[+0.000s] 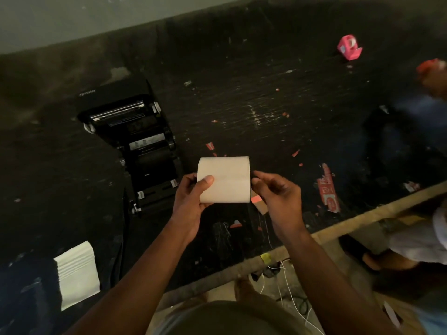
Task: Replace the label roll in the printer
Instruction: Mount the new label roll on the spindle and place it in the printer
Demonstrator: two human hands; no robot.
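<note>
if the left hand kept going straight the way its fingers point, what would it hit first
Probably the open label printer. The left hand holds the label roll by its left end and points up and slightly left toward the printer's near right edge. Depth is unclear, so it might pass just beside it.

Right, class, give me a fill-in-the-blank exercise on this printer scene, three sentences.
1. The roll is held by ____ hands.
2. The printer has its lid ____.
3. The pink tape dispenser lies to the ____ of the printer.

Missing words: both; open; right
</note>
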